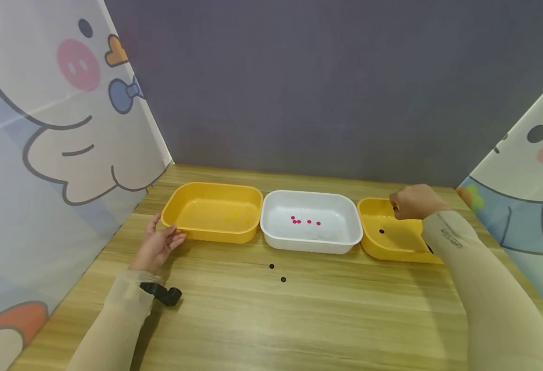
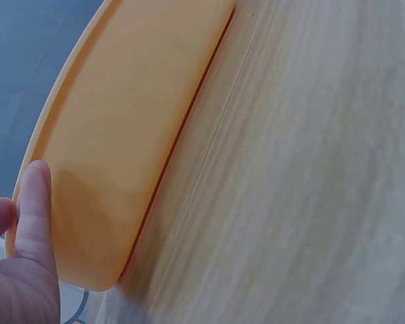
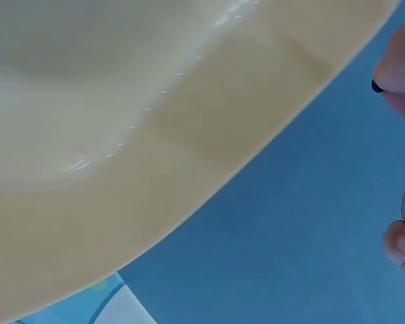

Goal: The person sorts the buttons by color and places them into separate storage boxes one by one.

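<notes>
At the near left corner of the left yellow tray [image 1: 211, 236], my left hand [image 1: 157, 246] grips the rim between thumb and fingers. The left wrist view shows one finger [image 2: 35, 209] lying along that tray's outer wall. My right hand [image 1: 415, 201] is above the right yellow tray [image 1: 392, 254], pinching a small black button [image 3: 376, 86] at the fingertips. Below it, another black button [image 1: 381, 231] lies in that tray, whose right side is hidden by my sleeve. Two black buttons, one farther back [image 1: 272, 266] and one nearer [image 1: 283, 279], rest on the wooden table.
Between the yellow trays stands a white tray [image 1: 308, 246] with several red buttons [image 1: 309, 221] in it. Several small yellow pieces [image 1: 235, 214] lie in the left yellow tray. A dark grey panel [image 1: 308, 93] rises behind the table, with cartoon-printed panels at both sides.
</notes>
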Demonstrator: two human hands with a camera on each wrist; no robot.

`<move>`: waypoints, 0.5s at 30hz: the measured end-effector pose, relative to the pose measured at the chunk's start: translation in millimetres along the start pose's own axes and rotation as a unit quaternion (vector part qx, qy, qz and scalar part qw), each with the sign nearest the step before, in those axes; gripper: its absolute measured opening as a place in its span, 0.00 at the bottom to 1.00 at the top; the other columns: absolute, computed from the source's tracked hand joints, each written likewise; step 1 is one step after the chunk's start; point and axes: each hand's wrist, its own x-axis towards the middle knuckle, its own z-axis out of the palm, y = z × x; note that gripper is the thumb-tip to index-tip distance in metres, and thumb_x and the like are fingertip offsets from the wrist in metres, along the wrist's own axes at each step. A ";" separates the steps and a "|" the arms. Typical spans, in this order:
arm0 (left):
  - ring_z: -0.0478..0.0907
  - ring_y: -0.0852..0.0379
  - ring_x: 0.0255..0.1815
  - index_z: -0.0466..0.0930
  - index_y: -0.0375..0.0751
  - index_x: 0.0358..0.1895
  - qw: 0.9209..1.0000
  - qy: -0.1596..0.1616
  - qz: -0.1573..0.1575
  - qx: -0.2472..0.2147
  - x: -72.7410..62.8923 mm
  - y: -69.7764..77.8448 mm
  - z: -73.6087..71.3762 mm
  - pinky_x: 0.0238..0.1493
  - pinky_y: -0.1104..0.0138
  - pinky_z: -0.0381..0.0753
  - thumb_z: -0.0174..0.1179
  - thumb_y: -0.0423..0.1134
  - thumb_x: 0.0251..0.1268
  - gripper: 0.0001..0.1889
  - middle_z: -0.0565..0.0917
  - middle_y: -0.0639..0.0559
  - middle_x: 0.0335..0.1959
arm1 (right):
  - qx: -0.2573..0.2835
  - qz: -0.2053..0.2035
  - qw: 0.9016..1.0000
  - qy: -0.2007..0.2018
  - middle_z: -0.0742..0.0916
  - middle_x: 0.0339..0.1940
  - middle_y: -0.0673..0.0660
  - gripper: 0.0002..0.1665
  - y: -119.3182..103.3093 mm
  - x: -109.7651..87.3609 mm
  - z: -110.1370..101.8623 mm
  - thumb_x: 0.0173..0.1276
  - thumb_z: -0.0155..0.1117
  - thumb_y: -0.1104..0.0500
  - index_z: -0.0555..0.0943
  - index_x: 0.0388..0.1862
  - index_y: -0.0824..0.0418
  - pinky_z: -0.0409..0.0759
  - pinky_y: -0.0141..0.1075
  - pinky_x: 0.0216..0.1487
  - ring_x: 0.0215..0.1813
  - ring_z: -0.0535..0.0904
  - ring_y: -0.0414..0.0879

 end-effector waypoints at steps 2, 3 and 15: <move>0.83 0.56 0.22 0.27 0.64 0.76 1.000 0.003 -0.003 0.002 0.1 -0.8 -0.7 0.29 0.70 0.86 0.40 0.25 0.74 0.41 0.80 0.48 0.22 | -0.002 -0.006 1.000 -0.006 0.65 0.13 0.46 0.15 2.5 1.0 4.9 0.52 0.61 0.68 0.67 0.17 0.53 0.56 0.33 0.21 0.18 0.57 0.39; 0.83 0.56 0.22 0.28 0.64 0.76 1.000 0.004 -0.004 0.003 0.2 -1.2 -1.0 0.29 0.70 0.86 0.40 0.25 0.74 0.41 0.80 0.48 0.22 | -0.002 -0.009 1.000 -0.005 0.64 0.13 0.46 0.15 3.7 1.4 7.1 0.51 0.60 0.68 0.66 0.16 0.53 0.56 0.33 0.21 0.18 0.56 0.39; 0.83 0.56 0.22 0.26 0.63 0.76 1.000 0.005 0.003 0.004 0.6 -1.2 0.0 0.29 0.70 0.85 0.40 0.26 0.74 0.42 0.81 0.48 0.22 | -0.001 -0.019 1.000 -0.023 0.72 0.16 0.46 0.11 9.1 13.2 15.7 0.52 0.65 0.66 0.72 0.19 0.56 0.64 0.34 0.20 0.19 0.62 0.39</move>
